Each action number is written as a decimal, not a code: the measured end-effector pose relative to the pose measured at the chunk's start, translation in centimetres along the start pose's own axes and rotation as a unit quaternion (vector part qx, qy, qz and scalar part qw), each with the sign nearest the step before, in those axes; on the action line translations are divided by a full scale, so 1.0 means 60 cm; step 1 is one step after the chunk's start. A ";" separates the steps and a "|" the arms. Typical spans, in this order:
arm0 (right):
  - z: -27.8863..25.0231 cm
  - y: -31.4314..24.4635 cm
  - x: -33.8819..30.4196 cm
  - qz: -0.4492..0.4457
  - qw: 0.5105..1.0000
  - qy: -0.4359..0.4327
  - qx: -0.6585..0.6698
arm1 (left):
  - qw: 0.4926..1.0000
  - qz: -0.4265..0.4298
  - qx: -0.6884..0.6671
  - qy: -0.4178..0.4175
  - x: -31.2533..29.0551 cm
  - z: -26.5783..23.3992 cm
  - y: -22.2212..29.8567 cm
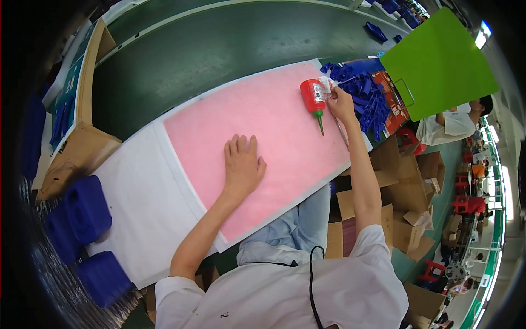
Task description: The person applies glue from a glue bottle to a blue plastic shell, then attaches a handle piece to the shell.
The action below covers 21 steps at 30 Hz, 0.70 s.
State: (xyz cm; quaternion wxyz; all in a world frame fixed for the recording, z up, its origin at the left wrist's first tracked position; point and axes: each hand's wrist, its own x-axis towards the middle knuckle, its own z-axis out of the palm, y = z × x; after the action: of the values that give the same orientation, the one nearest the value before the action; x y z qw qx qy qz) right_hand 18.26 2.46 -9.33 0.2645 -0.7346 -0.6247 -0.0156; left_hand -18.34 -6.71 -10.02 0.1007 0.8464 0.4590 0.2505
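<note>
My left hand (241, 164) lies flat on the pink sheet (213, 120), fingers stretched out, holding nothing. Toward the far right end of that sheet, my right hand (341, 103) has its fingers pinched at a crumpled white tissue (327, 84). Just left of those fingers, a red squeeze bottle (312, 93) lies on its side, its green nozzle tip pointing toward me. A thin, slender tool (342, 131) rests beside my right forearm, partly hidden; its kind does not show. Past my right hand is a heap of blue plastic parts (366, 93).
A white sheet (148, 203) covers the table's left part. Blue moulded cases (87, 208) stand at the left edge, below a cardboard box (82, 148). A green panel (441, 66) rises at the far right. Open cartons (402, 181) crowd my right side; a person (449, 126) sits beyond.
</note>
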 end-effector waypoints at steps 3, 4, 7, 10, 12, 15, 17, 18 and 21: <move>0.000 0.007 -0.007 -0.050 0.997 -0.036 0.052 | 1.000 -0.008 -0.006 -0.001 -0.006 -0.001 -0.007; -0.002 0.003 -0.010 -0.055 0.996 -0.040 0.053 | 1.000 -0.009 -0.004 0.001 -0.008 -0.001 -0.008; -0.027 0.016 -0.007 -0.040 0.995 -0.057 0.074 | 1.000 0.003 -0.019 0.010 -0.001 -0.002 -0.001; -0.055 0.012 -0.008 0.023 0.998 -0.051 -0.009 | 1.000 0.009 -0.016 0.018 0.005 0.003 -0.003; -0.056 -0.048 -0.013 0.018 0.998 -0.046 -0.033 | 1.000 -0.003 -0.006 0.016 -0.009 -0.002 -0.026; -0.068 -0.093 -0.028 -0.027 0.999 -0.042 0.008 | 1.000 -0.017 0.001 0.018 -0.018 0.023 -0.037; -0.071 -0.090 -0.035 -0.012 0.997 -0.073 0.023 | 1.000 -0.011 -0.011 0.012 -0.008 0.029 -0.034; -0.064 -0.094 -0.037 0.019 0.995 -0.093 0.016 | 1.000 -0.012 -0.024 0.005 -0.006 0.028 -0.031; -0.037 -0.089 -0.037 0.038 0.997 -0.068 -0.015 | 0.999 0.006 -0.024 0.028 -0.007 0.025 -0.021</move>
State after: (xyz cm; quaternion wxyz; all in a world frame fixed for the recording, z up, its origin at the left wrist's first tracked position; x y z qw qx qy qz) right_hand 13.51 -0.05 -6.24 0.2108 -0.7609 -0.6126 0.0352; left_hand -18.65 -6.24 -11.95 0.1072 0.8391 0.4506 0.2854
